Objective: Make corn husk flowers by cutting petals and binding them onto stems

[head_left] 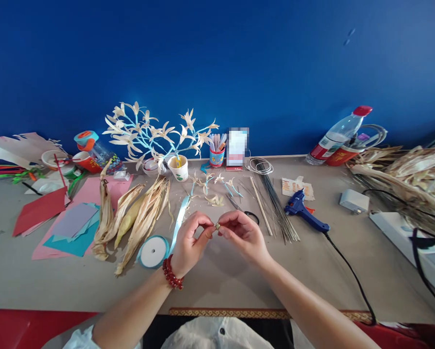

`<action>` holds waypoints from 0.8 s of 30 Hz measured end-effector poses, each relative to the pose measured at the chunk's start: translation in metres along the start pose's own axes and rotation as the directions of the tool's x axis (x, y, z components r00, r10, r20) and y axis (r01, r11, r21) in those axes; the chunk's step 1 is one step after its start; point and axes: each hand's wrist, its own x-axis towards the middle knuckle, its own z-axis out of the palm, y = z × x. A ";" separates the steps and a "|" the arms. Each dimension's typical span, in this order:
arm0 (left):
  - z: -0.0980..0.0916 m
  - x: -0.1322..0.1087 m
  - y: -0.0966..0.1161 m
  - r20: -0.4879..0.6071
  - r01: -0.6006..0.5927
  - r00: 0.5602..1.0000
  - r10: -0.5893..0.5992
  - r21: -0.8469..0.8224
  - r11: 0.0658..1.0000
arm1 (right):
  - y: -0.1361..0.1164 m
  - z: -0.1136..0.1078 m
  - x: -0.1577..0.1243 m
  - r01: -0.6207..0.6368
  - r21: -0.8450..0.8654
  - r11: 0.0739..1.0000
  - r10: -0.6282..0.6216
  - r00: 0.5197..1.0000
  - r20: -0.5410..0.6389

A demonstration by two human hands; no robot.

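Fingertips of my left hand (192,237) and my right hand (242,237) meet over the table, both pinching a tiny pale greenish-yellow piece (217,226). Its kind is too small to make out. Beyond the hands lie small corn-husk flowers (226,183) on blue-wrapped stems and a loose husk piece (214,199). Black-handled scissors (252,215) rest just past my right hand, partly covered by it. Beside my left wrist is a spool of light blue ribbon (152,251), its loose end (181,215) running up behind the hand.
Dried corn husks (141,223) and coloured paper (75,228) lie left. Husk-flower branches stand in a paper cup (178,169). To the right are wires (275,203), a blue glue gun (304,211) with a trailing cord, a bottle (337,135) and a power strip (402,247).
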 end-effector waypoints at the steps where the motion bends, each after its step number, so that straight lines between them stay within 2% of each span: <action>1: 0.000 0.000 -0.001 -0.009 -0.003 1.000 0.003 0.019 1.000 | 0.000 0.000 0.000 -0.002 -0.005 1.000 0.002 1.000 0.007; 6: -0.002 0.002 -0.001 -0.021 0.037 0.999 -0.036 0.039 0.999 | 0.001 -0.001 -0.001 0.006 0.021 1.000 -0.006 0.999 0.037; 11: -0.001 0.002 0.003 0.001 -0.042 0.999 0.042 0.118 0.992 | 0.003 -0.002 -0.002 0.103 -0.159 0.982 -0.108 0.994 -0.026; 17: 0.002 0.000 0.005 0.001 -0.096 0.995 0.098 0.192 0.977 | 0.004 -0.002 -0.003 0.149 -0.278 0.949 -0.162 0.986 -0.026; 20: 0.000 0.001 0.005 0.038 -0.158 0.987 0.154 0.243 0.957 | 0.005 -0.003 -0.001 0.129 -0.222 0.967 -0.132 0.991 0.001; 24: -0.005 0.004 0.003 0.025 -0.150 0.989 0.149 0.262 0.953 | 0.007 -0.005 0.001 0.057 -0.079 0.995 -0.054 0.998 0.044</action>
